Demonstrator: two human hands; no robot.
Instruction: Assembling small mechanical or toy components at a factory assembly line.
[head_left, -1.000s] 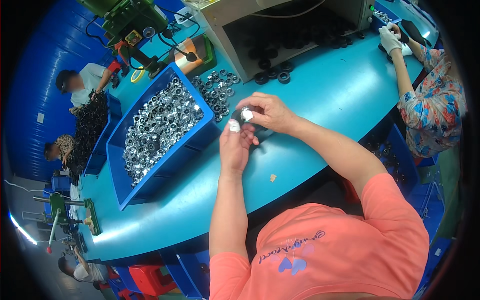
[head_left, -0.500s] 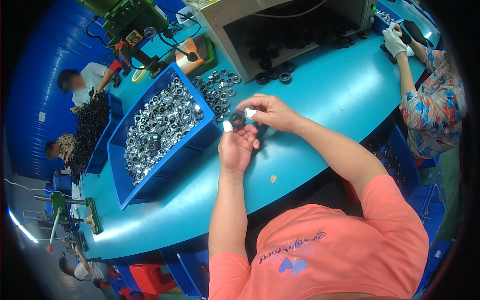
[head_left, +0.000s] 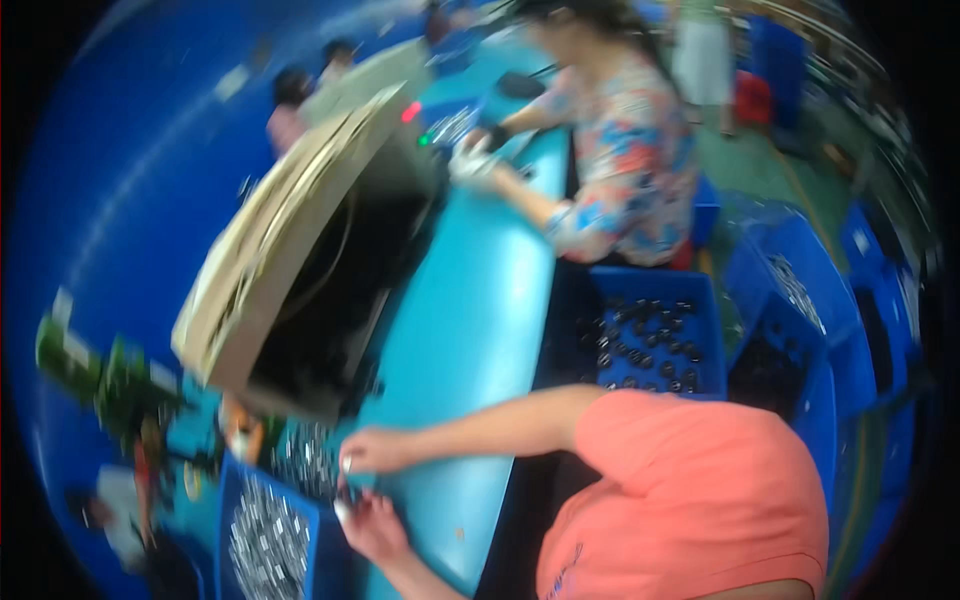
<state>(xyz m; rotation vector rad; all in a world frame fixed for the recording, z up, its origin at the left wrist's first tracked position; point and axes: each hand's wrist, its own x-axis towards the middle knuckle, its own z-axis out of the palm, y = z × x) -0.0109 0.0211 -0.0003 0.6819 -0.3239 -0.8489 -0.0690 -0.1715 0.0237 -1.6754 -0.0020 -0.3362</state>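
My left hand (head_left: 378, 528) is at the lower left, over the table's edge beside the blue bin of metal rings. A white wrap covers its thumb tip. Just above it, my right hand (head_left: 378, 450) has its fingers bent, also with a white wrap at the thumb. Between the two sits a small black ring (head_left: 346, 490), smeared by motion, pinched by both hands. Loose shiny metal rings (head_left: 303, 455) lie on the table beside them. More fill the blue bin (head_left: 318, 545).
A beige box-shaped machine (head_left: 225, 320) with a dark opening stands on the blue-green table (head_left: 450, 330). Across from it a gloved co-worker (head_left: 635, 150) is at work. Blue bins (head_left: 715, 345) of dark parts stand to the right. Green machines (head_left: 120, 385) are at far left.
My view has swung to the right, so the scene shifted left and down and blurred. The co-worker and right-hand bins show more fully. Both hands stay together around the black ring.
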